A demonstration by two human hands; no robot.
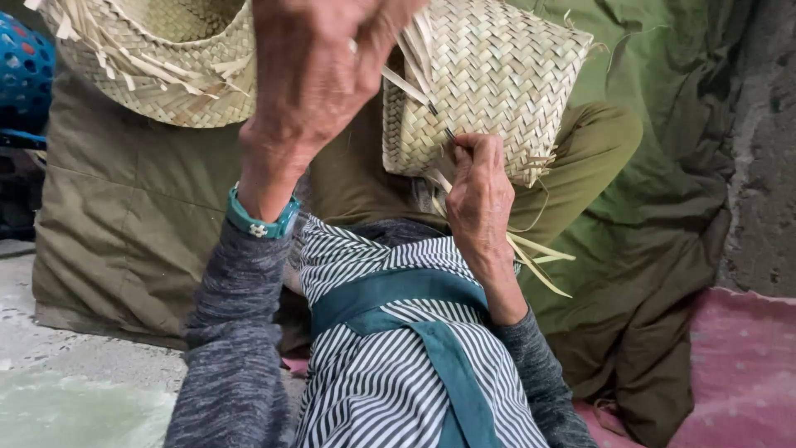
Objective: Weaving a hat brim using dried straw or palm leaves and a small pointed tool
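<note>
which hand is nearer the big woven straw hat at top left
Left. The left hand is raised right beside the woven straw hat, at its brim edge; the right hand is lower and further off, against the small woven straw basket.

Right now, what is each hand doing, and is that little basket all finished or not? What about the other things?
Left hand: raised, pinching a straw strip, pulling it up.
Right hand: pressed against the small basket, fingers curled on a strip.
Small woven basket: unfinished, loose strip ends poking out.
Big woven piece: frayed edge, untouched.
Loose strips: hanging below the right hand.
Teal wristband: on the left wrist.
</note>
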